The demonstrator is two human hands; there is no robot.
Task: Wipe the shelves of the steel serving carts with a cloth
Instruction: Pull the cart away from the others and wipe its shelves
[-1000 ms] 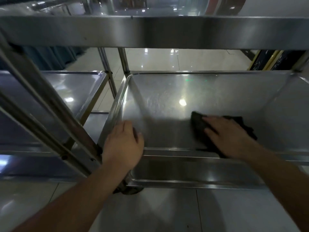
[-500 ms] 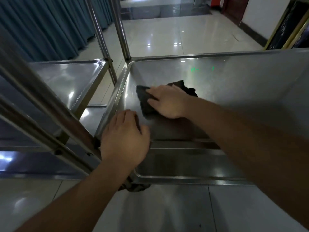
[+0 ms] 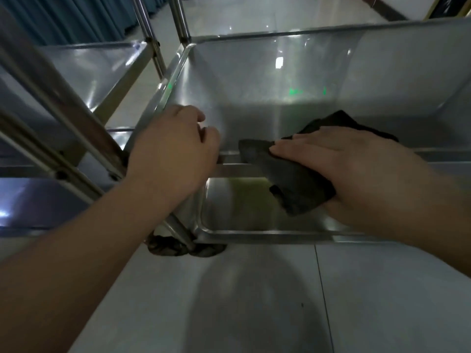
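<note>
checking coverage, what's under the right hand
The dark cloth lies under the right hand, draped over the near rim of the shelf. The steel beneath the cloth is covered.

The floor (image 3: pixel 229 301) is pale glossy tile, with a thin grout line (image 3: pixel 322 289) running from about 6 o'clock up toward the centre and a broad soft shadow spreading across the tiles at 6 o'clock. More of the same tile shows at 12 o'clock, catching small bright ceiling-light reflections (image 3: pixel 230 28). At 10 to 11 o'clock hangs a dark teal pleated curtain (image 3: pixel 66 19), reaching down toward the floor. At 1 o'clock a white wall (image 3: pixel 407 6) meets the floor along a dark baseboard (image 3: pixel 390 10). Just beside it, at the top right corner, stands a gold-edged frame (image 3: pixel 433 11) around something dark. The light is dim and cool overall.
</note>
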